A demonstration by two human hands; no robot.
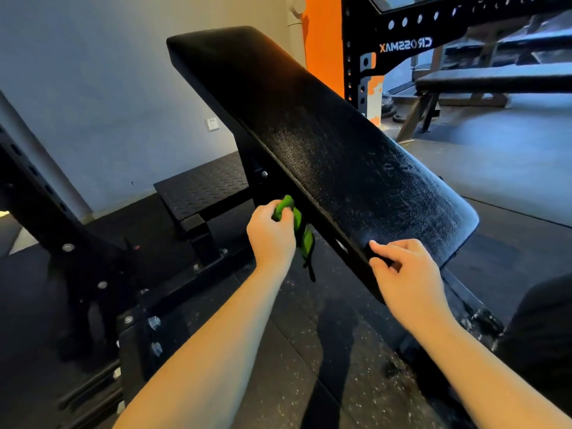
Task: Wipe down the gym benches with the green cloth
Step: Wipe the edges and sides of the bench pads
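A long black padded bench (pixel 325 144) slopes from the upper left down to the lower right across the middle of the view. My left hand (pixel 270 233) grips a bunched green cloth (pixel 297 224) and holds it against the pad's left side edge, with a dark strip of the cloth hanging below. My right hand (pixel 402 274) rests on the lower end of the same edge, its fingers curled over the pad's rim and the index fingertip on the top surface.
A black steel frame (pixel 77 243) with bolts and a treaded footplate (pixel 201 187) stands left of the pad. A black rack (pixel 365 57) and a second flat bench (pixel 495 78) are behind on the right. The floor is dark speckled rubber.
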